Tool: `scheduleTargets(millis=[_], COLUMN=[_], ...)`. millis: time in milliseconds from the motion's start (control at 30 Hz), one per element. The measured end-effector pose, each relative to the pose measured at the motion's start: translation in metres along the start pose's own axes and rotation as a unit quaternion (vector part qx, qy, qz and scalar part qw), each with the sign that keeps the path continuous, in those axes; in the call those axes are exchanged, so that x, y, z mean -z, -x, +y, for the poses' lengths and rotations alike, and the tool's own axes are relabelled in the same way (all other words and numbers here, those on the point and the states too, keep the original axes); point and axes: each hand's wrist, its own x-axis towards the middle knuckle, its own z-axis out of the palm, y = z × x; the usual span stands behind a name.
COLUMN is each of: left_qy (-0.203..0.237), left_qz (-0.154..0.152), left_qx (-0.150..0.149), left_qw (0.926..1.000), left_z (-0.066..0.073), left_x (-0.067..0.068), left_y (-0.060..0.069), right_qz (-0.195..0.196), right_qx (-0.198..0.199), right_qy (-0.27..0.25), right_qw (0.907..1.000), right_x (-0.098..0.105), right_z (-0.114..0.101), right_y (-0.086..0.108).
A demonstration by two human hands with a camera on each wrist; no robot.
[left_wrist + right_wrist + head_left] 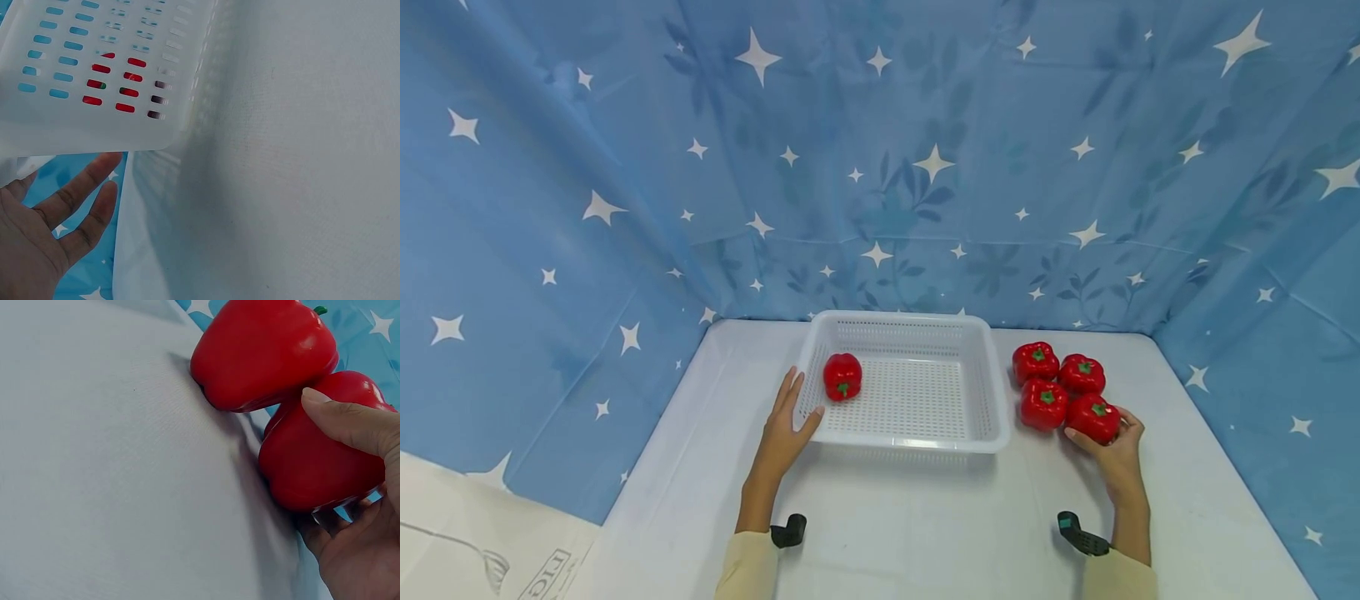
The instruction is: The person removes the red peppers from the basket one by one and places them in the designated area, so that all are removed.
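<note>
A white perforated plastic basket (pixel 917 400) stands on the table with one red bell pepper (pixel 842 375) at its left inside. My left hand (pixel 782 437) is at the basket's left wall, fingers extended and spread, thumb by the front left corner. In the left wrist view the left hand's fingers (pixel 94 215) reach up to the basket's edge. Right of the basket several red bell peppers sit in a cluster. My right hand (pixel 1118 457) grips the front right pepper (pixel 1093 418), thumb on one side and fingers around the other. Against it sits a neighbouring pepper (pixel 265 353).
Two more peppers, one at back left (pixel 1035 362) and one at back right (pixel 1082 374), complete the cluster's rear. A blue star-patterned curtain (pixel 880 167) rises behind the white table (pixel 887 517) and along both sides. Dark devices are strapped at both wrists.
</note>
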Motion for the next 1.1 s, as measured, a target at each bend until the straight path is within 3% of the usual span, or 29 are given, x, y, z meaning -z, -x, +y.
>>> scheduleTargets(millis=[833, 1100], left_qy=[0.004, 0.003], left_qz=[0.002, 0.005], left_qx=[-0.005, -0.013], left_qw=[1.0, 0.9999], left_z=[0.0004, 0.0], left_x=[0.0, -0.0004], left_y=[-0.001, -0.0003], right_qz=[-0.038, -0.03], right_qx=[0.011, 0.009], right_qy=[0.057, 0.051], right_qw=[0.9976, 0.9982], right_x=[0.008, 0.0087], right_z=[0.002, 0.003], right_y=[0.0007, 0.0002])
